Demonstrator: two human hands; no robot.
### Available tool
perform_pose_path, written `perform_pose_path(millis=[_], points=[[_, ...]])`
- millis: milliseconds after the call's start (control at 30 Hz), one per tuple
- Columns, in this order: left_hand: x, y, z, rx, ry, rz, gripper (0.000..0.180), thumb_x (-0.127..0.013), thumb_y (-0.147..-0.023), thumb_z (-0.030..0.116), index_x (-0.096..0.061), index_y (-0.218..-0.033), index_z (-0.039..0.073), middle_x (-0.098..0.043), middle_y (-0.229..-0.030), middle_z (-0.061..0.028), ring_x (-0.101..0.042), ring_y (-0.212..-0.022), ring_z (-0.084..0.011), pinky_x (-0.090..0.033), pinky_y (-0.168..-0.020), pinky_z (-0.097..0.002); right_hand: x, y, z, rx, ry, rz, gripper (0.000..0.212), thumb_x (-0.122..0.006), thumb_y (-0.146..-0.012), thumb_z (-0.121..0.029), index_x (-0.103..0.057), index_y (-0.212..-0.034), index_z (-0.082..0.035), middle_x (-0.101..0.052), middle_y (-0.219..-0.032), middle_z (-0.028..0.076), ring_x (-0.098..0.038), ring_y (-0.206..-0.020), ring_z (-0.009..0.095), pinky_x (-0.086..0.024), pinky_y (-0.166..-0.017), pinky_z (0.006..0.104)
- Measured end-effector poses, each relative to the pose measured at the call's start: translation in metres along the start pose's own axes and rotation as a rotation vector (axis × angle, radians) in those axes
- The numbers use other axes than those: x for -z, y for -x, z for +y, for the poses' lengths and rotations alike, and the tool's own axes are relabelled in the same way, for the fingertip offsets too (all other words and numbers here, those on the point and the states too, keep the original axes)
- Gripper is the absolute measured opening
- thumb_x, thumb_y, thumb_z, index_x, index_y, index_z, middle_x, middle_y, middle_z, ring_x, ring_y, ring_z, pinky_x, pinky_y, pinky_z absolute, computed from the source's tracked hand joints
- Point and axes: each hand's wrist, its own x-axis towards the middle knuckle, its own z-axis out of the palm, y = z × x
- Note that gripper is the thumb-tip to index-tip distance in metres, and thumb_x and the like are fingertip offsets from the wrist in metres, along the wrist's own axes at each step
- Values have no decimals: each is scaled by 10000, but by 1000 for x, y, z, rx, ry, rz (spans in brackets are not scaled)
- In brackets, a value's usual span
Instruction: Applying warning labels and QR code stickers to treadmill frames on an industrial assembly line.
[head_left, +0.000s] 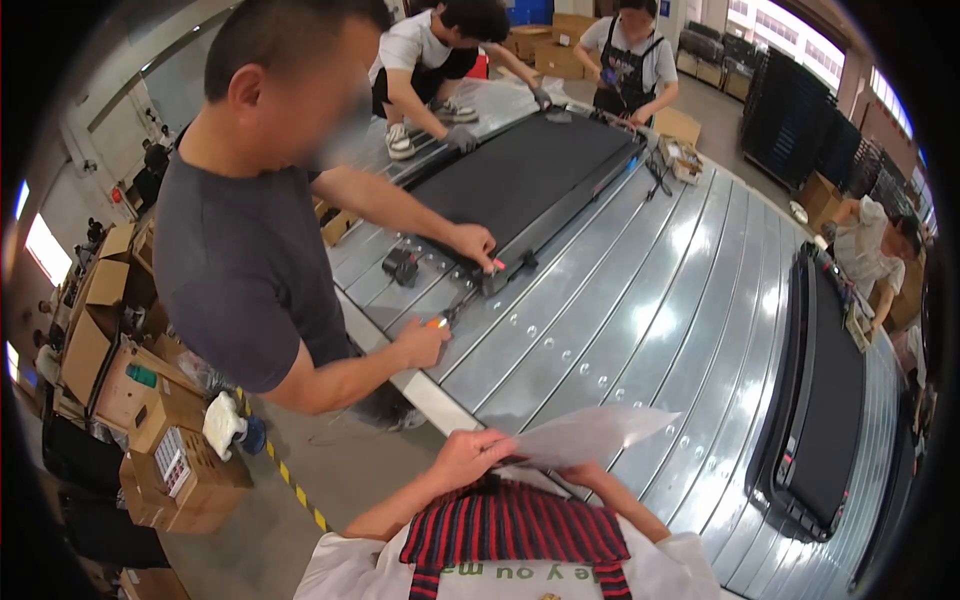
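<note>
Close in front of me, my left hand [470, 456] is closed on the edge of a thin, translucent plastic bag [595, 436], thumb and fingers pressed together. The bag spreads to the right with its far corner raised. My right hand [588, 474] is at the bag's lower edge; its fingers are hidden behind the plastic. Below both hands shows the red-and-black striped top of my apron [515, 525]. Beyond the bag lies a metal slatted table [540, 385] with several small, clear round pieces [563, 355] on it.
A co-worker in a dark shirt [240, 240] stands at left, holding an orange-handled tool [437, 323] near a long black panel [510, 170]. Other people work at the far end and right. A second black panel [830, 400] lies at right. Cardboard boxes [190, 460] stand on the left floor.
</note>
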Motion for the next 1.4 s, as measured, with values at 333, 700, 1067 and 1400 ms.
perform_pose_path(millis=[333,700,1067,1400], points=[[-2,-51,-6,-50,16,-117,228,-571,-799,239,-623,-877,32,-591,-654,-109,-567,-585,-125,-441,-539,-257,32,16,-5,-580,-757,203,165,-558,-762,-126,-588,-862,1,-604,-705,80,-583,-623,180,-472,-559,292],[-12,-89,-34,-191,83,-330,250,-554,-808,275,-616,-912,56,-619,-750,-85,-564,-638,-143,-437,-591,-259,17,44,-30,-1121,-957,460,333,-476,-807,-254,-574,-633,12,-506,-468,75,-454,-343,149,-334,-317,249],[-5,-130,-11,-122,328,-129,356,-530,-838,317,-565,-1018,13,-614,-818,-52,-499,-745,-73,-419,-697,-241,17,36,-43,-1256,-855,608,463,-510,-812,-404,-543,-560,-17,-465,-426,57,-409,-312,131,-301,-294,245],[29,-207,27,-72,762,139,325,-566,-812,267,-564,-962,-22,-604,-817,-47,-566,-728,-113,-452,-653,-263,12,41,-47,-1216,-805,607,450,-508,-816,-386,-537,-565,-14,-472,-437,58,-411,-323,129,-306,-308,247]])
